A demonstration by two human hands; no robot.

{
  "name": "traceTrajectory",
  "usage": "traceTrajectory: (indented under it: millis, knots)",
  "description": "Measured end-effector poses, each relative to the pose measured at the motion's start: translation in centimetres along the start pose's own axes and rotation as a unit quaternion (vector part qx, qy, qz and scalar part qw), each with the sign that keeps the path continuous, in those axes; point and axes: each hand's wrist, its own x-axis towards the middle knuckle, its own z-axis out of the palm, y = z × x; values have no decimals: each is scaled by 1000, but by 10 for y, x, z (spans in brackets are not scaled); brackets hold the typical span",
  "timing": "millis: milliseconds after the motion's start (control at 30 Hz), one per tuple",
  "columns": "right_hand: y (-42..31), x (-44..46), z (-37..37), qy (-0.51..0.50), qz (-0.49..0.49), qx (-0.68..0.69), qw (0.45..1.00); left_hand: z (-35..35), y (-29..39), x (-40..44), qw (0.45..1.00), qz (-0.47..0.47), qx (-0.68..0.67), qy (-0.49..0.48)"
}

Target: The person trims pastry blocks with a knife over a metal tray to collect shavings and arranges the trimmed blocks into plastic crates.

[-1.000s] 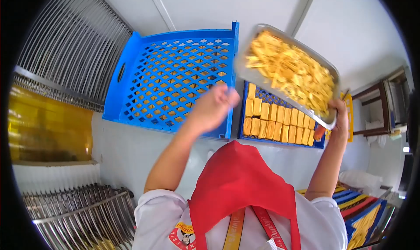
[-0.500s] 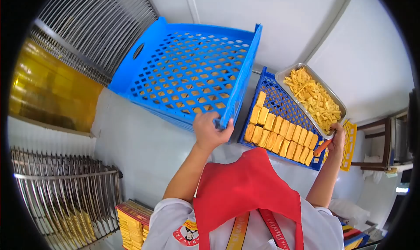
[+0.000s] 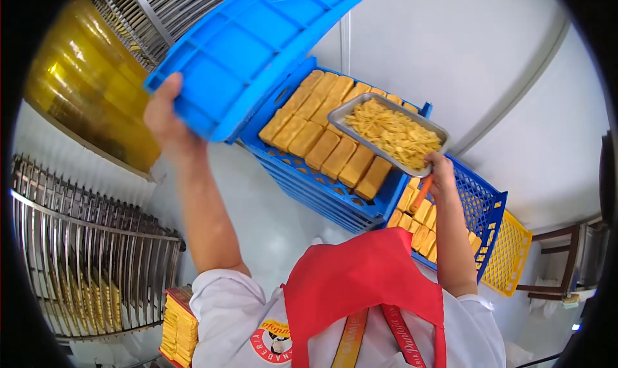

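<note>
My left hand (image 3: 170,120) grips the edge of a blue crate (image 3: 225,59), which is tipped up on its side at the upper left. Under and right of it, a stack of blue crates (image 3: 309,191) shows its top one filled with rows of golden loaves (image 3: 338,156). My right hand (image 3: 440,175) holds the corner of a metal tray (image 3: 427,170) of yellow strips (image 3: 393,133), over the right part of the stack. An orange handle (image 3: 421,194) sticks out from the same hand. Smaller golden pieces (image 3: 421,236) lie in the dark blue crate (image 3: 477,201) beyond.
Metal racks (image 3: 96,239) stand at the lower left, near a red crate of yellow pieces (image 3: 178,326). A yellow sheet (image 3: 84,78) hangs at the upper left. On the right are a yellow crate (image 3: 512,252) and a dark wooden frame (image 3: 570,258). A white wall rises behind.
The blue crate has been lifted and tipped leftward by my left hand, uncovering the loaves. My right hand has brought the metal tray left, from over the dark blue crate to over the stack.
</note>
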Motion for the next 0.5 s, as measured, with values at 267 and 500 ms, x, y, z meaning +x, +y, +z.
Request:
traceTrajectory:
  millis: [267, 500]
  knots:
    - [50, 40, 119, 0, 22, -72, 997, -81, 149, -47, 920, 128, 177, 326]
    - [50, 79, 100, 177, -48, -582, 792, -141, 235, -144, 920, 92, 168, 342]
